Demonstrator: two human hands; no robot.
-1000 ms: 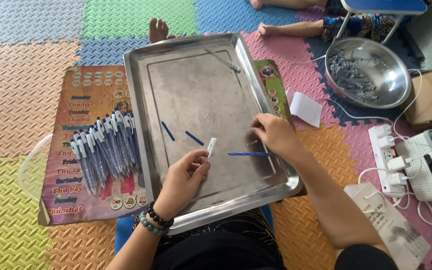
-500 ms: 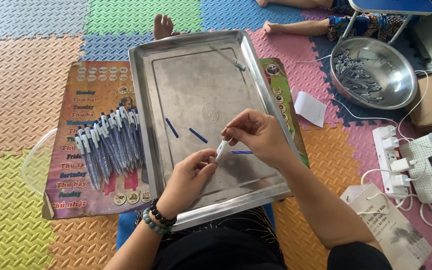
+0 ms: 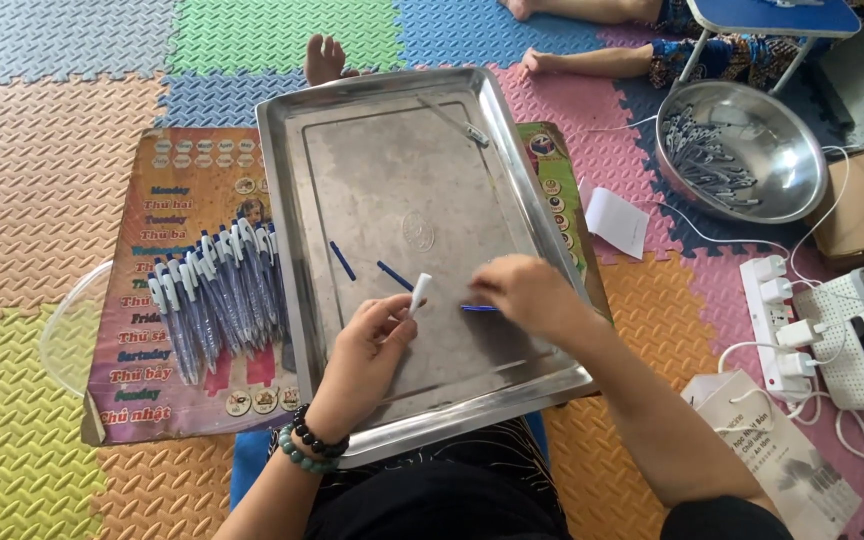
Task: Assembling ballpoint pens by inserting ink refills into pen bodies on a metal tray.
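While left hand (image 3: 367,345) grips white pen barrel (image 3: 420,291); right hand (image 3: 522,292) pinches blue refill (image 3: 477,308) | pens (image 3: 214,290) beside tray (image 3: 297,300)

Materials, head view
Tray (image 3: 297,250) and bowl (image 3: 802,150): scuffed, semi-glossy metal. Pens (image 3: 217,295): glossy plastic. Mats (image 3: 42,220): matt textured foam. Poster (image 3: 167,215): probably laminated paper. Box (image 3: 857,215): matt cardboard.

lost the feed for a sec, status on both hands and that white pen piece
Left hand pinching white pen barrel upright over steel tray. Right hand on blue refill. Two loose blue refills beside; nothing blocking.
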